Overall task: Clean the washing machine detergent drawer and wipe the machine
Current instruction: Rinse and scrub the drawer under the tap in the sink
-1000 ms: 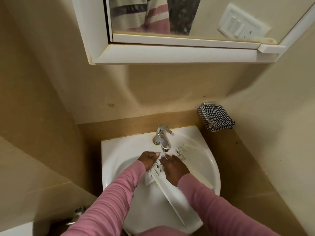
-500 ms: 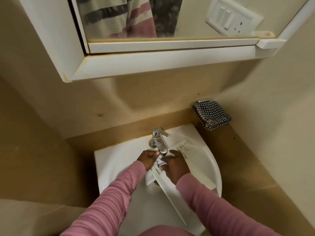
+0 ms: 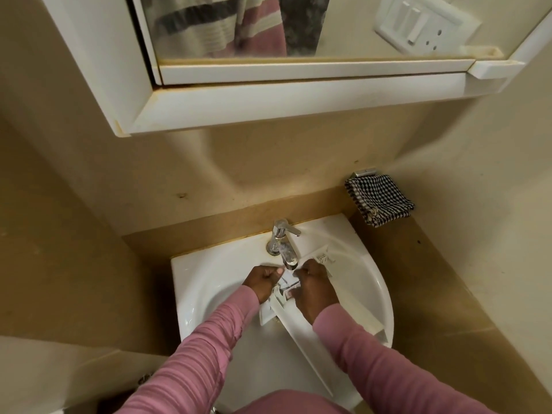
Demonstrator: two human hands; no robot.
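Note:
A white plastic detergent drawer lies slanted across the white sink, its far end under the chrome tap. My left hand grips the drawer's left edge with closed fingers. My right hand rests on top of the drawer beside it, fingers curled over the compartments just below the spout. Both hands cover the drawer's middle. Whether water is running I cannot tell.
A black-and-white checked cloth hangs from a holder on the wall to the right of the sink. A white mirror cabinet juts out overhead. Tan tiled walls close in on both sides.
The camera has tilted and moved closer, so the sink sits lower in view. Both hands stay on the drawer under the tap, shifting only slightly.

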